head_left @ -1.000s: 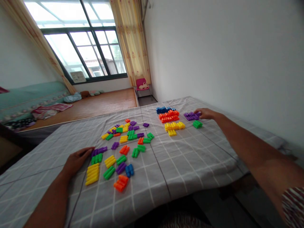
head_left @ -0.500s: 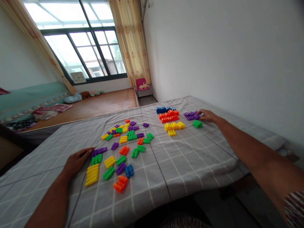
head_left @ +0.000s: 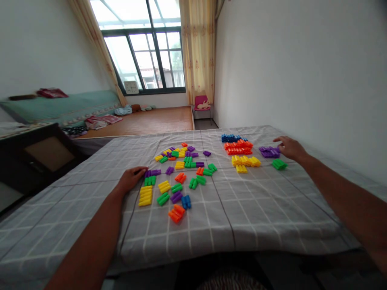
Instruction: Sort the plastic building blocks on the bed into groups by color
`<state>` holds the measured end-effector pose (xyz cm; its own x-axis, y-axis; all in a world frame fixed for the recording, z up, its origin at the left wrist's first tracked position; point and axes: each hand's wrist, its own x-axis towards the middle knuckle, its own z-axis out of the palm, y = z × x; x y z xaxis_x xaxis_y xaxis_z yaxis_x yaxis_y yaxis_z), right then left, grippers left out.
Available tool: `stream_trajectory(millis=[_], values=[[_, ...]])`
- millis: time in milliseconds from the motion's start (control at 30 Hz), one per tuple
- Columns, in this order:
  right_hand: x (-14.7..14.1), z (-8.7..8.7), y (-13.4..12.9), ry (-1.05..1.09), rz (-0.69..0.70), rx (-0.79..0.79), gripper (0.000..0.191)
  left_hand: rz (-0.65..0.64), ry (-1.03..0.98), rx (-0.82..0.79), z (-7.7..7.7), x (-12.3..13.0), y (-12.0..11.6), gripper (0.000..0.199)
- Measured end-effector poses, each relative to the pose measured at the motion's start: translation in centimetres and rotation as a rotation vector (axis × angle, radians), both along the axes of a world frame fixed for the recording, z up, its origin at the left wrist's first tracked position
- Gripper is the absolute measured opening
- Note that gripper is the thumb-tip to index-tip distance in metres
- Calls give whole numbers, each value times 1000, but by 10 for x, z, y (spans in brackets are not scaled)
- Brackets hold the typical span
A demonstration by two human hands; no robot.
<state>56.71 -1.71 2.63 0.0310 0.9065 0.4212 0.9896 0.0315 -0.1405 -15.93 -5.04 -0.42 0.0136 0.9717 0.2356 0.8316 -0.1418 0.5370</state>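
Observation:
My left hand (head_left: 133, 178) rests on the checked cloth with its fingers stretched out, the fingertips beside the end of a purple row of plastic tube blocks (head_left: 152, 172). Below that row lie green blocks (head_left: 150, 180) and yellow blocks (head_left: 145, 196). My right hand (head_left: 290, 149) is at the far right, thumb and forefinger apart, just beside a purple pile of blocks (head_left: 269, 152). I see nothing held in it. A small green pile (head_left: 279, 164) lies in front of the purple one.
Sorted piles of blue (head_left: 234, 138), orange (head_left: 238, 147) and yellow blocks (head_left: 246, 161) lie left of the purple pile. Mixed blocks (head_left: 190, 162) are scattered mid-table. The grey checked cloth (head_left: 208, 225) covers the table; a white wall (head_left: 302, 72) runs along the right.
My right hand's fingers have come off the purple pile and spread apart. My left hand stays beside the purple row. The view has swung left, so everything appears further right.

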Motion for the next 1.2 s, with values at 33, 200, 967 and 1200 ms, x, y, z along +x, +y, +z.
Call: stream_trajectory(millis=[33,200,967,1200], values=[[-19,9,0,9,27,32,36,-8,-5,3,-1,-1,1,60],[-154,34,1,44,413,12,25,-69,-30,19,-6,-4,2,59],[-394,-10,122,-99,308,-356,43,-164,-154,78,-20,-12,3,44],[-341,24,101,-7,286,-279,53,-160,-114,53,-20,-12,2,43]])
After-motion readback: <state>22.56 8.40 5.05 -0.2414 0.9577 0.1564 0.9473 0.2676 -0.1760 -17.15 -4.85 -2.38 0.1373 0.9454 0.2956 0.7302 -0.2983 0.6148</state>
